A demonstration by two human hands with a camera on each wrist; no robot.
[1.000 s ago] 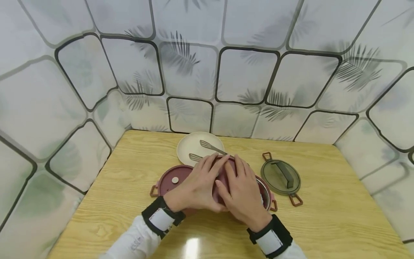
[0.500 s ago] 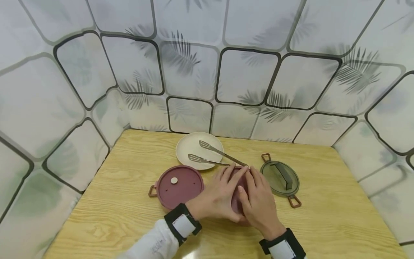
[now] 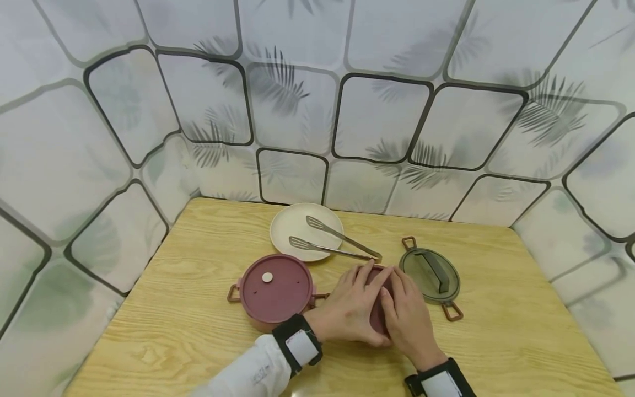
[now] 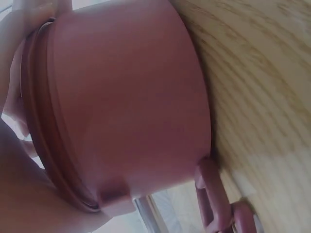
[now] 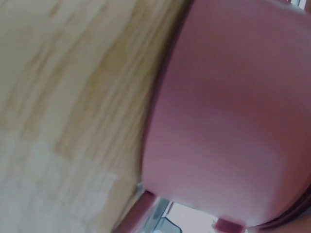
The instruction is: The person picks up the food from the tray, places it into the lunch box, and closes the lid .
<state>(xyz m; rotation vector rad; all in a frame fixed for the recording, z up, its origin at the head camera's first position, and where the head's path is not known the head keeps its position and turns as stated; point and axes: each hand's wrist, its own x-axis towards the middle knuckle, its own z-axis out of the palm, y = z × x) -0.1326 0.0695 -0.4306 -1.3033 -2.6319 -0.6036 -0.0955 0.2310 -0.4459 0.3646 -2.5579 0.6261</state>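
Note:
A maroon pot (image 4: 131,97) stands on the table between both hands, its lid (image 3: 378,317) lying over the top. From the left, my left hand (image 3: 354,309) holds the lid's rim, thumb on the near side and fingers toward the far side. Opposite it, my right hand (image 3: 409,317) holds the right side of the same lid, and the fingertips of the two hands nearly meet at the back. The wrist views show the pot's smooth wall resting on the wood; in the left one, the lid's rim (image 4: 41,111) lies along the pot's top. Much of the lid is hidden under the hands.
A second maroon lidded pot (image 3: 278,289) with brown loop handles stands left, beside the left wrist. Behind are a cream plate (image 3: 288,220) and metal tongs (image 3: 342,234) lying partly on it. An olive-green lidded pan (image 3: 429,273) sits right of the hands.
Both hands have moved right and toward me with the lid. The pot's open rim, visible a second ago, is now covered. The left pot and the tongs have come into fuller view.

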